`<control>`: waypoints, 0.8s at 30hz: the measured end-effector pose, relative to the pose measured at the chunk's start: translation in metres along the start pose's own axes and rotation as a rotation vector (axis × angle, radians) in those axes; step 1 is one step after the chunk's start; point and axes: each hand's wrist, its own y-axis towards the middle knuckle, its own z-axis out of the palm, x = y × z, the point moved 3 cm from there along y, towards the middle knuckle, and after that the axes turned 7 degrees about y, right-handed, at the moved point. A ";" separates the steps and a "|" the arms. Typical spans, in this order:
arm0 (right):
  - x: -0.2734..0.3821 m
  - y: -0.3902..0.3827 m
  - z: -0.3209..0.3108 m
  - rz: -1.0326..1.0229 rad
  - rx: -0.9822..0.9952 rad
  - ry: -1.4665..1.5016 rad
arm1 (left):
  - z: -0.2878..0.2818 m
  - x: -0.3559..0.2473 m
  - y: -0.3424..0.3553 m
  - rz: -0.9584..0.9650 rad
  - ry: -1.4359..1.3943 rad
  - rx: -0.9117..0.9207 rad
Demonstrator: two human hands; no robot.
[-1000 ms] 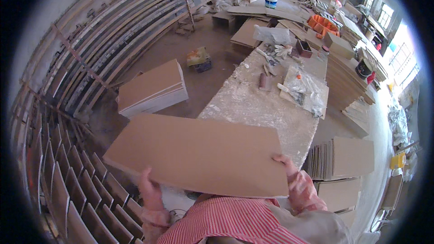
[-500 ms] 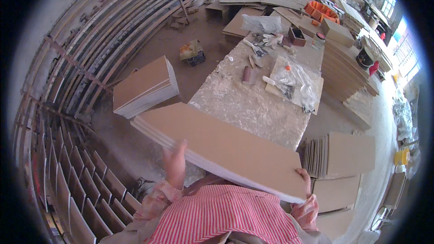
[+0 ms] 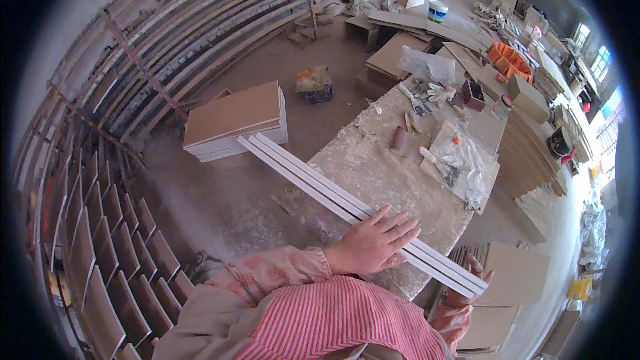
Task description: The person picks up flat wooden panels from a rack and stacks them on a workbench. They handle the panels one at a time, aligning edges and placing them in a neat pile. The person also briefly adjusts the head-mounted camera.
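A few long boards (image 3: 307, 177) stand on edge together on the worktable, their white edges facing up and their flat faces mostly out of sight. My left hand (image 3: 375, 243) lies flat across these edges, fingers stretched out over the middle of the bundle. At the right end, my right hand (image 3: 476, 271) wraps round the boards, its fingertips showing on the far side. The near end of the dusty worktable (image 3: 373, 180) is under and beyond the bundle.
A stack of brown boards (image 3: 233, 117) stands at the left, beyond the bundle's far end. More panels (image 3: 513, 273) sit at the right. The lower left holds a rack of upright boards (image 3: 127, 260). Gloves (image 3: 440, 94) and a plastic bag (image 3: 470, 160) lie along the table.
The boards have turned from lying with a brown face up to standing on edge. My left hand has moved from their near side onto their top edges; my right stays at the right end.
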 end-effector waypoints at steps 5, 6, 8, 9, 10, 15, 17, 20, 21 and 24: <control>-0.001 0.020 0.003 -0.010 0.064 -0.259 | -0.008 0.076 -0.020 -0.289 -0.018 -0.003; 0.000 0.026 0.006 0.040 0.064 -0.192 | -0.018 0.107 -0.033 -0.359 -0.047 -0.029; 0.009 0.033 0.008 0.024 0.009 -0.269 | -0.044 0.175 -0.061 -0.446 0.217 -0.118; 0.013 0.036 0.010 0.042 -0.061 -0.261 | -0.057 0.208 -0.079 -0.582 0.250 -0.143; 0.019 0.037 0.013 0.125 -0.098 -0.172 | -0.072 0.231 -0.097 -0.609 0.402 -0.214; 0.057 0.023 0.079 -0.247 -0.179 -0.467 | -0.064 0.300 -0.128 -0.878 -0.211 -0.316; 0.058 -0.002 0.142 -0.688 -0.036 -1.141 | -0.056 0.303 -0.128 -0.924 -0.280 -0.344; -0.004 -0.042 0.236 -0.412 0.980 -1.586 | -0.052 0.300 -0.124 -0.897 -0.318 -0.413; -0.016 -0.057 0.257 -0.475 1.184 -1.622 | -0.051 0.300 -0.124 -0.937 -0.330 -0.397; -0.007 -0.060 0.269 -0.445 1.033 -1.694 | -0.055 0.299 -0.123 -0.831 -0.268 -0.420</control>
